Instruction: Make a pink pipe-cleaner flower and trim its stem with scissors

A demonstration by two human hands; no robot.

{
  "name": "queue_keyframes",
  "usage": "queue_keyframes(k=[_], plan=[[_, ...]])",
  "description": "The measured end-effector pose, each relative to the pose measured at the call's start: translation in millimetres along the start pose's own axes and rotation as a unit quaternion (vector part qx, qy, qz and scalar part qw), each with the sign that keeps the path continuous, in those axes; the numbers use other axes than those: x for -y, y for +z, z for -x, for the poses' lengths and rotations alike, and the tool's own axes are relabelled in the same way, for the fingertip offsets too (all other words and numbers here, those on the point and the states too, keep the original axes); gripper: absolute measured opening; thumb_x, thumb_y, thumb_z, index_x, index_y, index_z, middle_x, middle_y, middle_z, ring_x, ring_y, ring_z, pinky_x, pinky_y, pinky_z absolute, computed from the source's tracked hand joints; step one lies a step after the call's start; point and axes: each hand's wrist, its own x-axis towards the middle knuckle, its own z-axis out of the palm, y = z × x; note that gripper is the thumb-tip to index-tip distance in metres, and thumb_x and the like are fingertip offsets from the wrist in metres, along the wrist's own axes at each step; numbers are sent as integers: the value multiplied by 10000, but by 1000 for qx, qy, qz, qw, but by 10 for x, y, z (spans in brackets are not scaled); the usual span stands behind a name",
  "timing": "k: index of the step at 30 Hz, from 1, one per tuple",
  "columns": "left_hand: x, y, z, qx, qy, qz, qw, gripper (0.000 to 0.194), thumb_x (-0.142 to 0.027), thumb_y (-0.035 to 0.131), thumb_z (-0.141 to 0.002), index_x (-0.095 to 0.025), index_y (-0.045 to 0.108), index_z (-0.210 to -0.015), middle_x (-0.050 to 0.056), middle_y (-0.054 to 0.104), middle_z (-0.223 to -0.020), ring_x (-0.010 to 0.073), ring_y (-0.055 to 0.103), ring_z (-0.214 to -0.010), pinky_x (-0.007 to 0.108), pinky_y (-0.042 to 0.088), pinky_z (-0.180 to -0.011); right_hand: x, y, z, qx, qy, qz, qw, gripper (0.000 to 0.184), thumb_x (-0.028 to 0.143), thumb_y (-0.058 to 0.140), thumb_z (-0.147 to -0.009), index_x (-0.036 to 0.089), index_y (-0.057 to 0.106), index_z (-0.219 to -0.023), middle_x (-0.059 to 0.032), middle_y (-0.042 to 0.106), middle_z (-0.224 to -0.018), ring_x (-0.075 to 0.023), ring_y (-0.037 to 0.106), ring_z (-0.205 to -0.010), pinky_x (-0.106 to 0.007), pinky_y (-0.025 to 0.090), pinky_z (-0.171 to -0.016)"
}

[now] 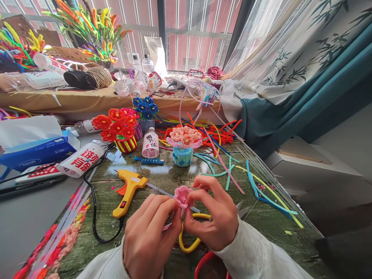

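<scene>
Between my two hands is a small pink pipe-cleaner flower [181, 195], held over the near middle of the table. My left hand [152, 228] pinches its left side, thumb and forefinger together. From the other side, the thumb and forefinger of my right hand [213, 211] close on its petals. Under my hands lie scissors with yellow [186, 246] and red [205, 263] handle loops, their blades partly hidden by my right wrist. A yellow glue gun [129, 190] lies to the left, a clear glue stick [157, 188] reaching from its back.
Beyond my hands stand a blue pot of pink flowers [182, 155], a small bottle [150, 143] and a striped pot of red flowers [126, 145]. Loose pipe cleaners [229, 170] are strewn at right. The glue gun's black cord [93, 209] loops at left, near a tissue pack [40, 151].
</scene>
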Motion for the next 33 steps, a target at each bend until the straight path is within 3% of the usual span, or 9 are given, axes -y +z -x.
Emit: queue_keyframes(k=[4, 9, 12, 14, 18, 21, 25, 30, 33], plan=[[23, -1, -3, -11, 10, -6, 1000, 122, -29, 573, -814, -148, 597, -823, 25, 659, -711, 116, 596, -636, 222, 489, -627, -38, -17, -34, 20, 32, -50, 998, 180, 85, 602, -671, 187, 612, -819, -58, 573, -932, -166, 587, -759, -296, 511, -688], [41, -42, -1, -61, 28, -36, 997, 127, -16, 610, -785, -138, 612, -821, 36, 674, -715, 117, 613, -638, 218, 494, -647, -164, -11, -50, 98, 166, -159, 968, 604, 293, 773, -678, 183, 503, -1206, -68, 622, -1026, -162, 583, -746, -293, 502, -656], [38, -72, -5, -55, 60, -62, 995, 116, -21, 609, -793, -132, 628, -817, 42, 698, -696, 117, 628, -604, 220, 503, -630, -214, 29, -25, 146, 175, -213, 950, 322, 338, 722, -772, 177, 647, -1041, -46, 684, -901, -149, 596, -703, -270, 486, -638], [36, -86, 2, -40, 85, -84, 992, 106, -40, 598, -815, -136, 642, -827, 42, 719, -701, 118, 645, -598, 221, 512, -626, -221, 54, -7, 130, 171, -243, 946, 208, 353, 685, -815, 171, 702, -914, -48, 704, -829, -151, 602, -681, -266, 482, -619], [28, -101, 60, -35, 112, -92, 989, 83, -76, 616, -829, -139, 663, -856, 34, 734, -712, 111, 639, -579, 223, 504, -606, -207, 62, -1, 77, 158, -297, 938, 162, 336, 670, -838, 190, 734, -867, -70, 720, -815, -179, 641, -725, -277, 500, -618], [16, -111, 101, -64, 87, -97, 989, 123, -78, 694, -773, -149, 658, -866, 16, 716, -715, 109, 632, -596, 232, 500, -648, -207, 55, -5, 60, 155, -331, 929, 163, 349, 665, -842, 201, 731, -860, -76, 717, -822, -198, 654, -769, -297, 513, -644], [28, -130, 90, -105, 65, -94, 988, 149, -93, 699, -772, -166, 645, -890, 5, 677, -778, 106, 631, -652, 229, 505, -691, -221, 72, 15, 78, 176, -397, 897, 202, 393, 673, -827, 193, 700, -842, -67, 703, -816, -189, 640, -742, -299, 510, -654], [53, -123, 115, -43, 82, -45, 995, 202, -53, 645, -808, -178, 669, -965, 34, 634, -888, 107, 604, -719, 240, 493, -703, -211, 101, 48, 114, 203, -448, 863, 138, 324, 691, -814, 186, 686, -806, -49, 679, -813, -173, 623, -741, -297, 490, -696], [36, -110, 140, -44, 74, -49, 995, 257, -17, 631, -806, -210, 684, -967, 23, 635, -879, 108, 586, -733, 233, 481, -683, -194, 114, 56, 132, 207, -456, 855, 138, 313, 683, -818, 180, 684, -782, -45, 669, -798, -165, 609, -730, -290, 476, -691]])
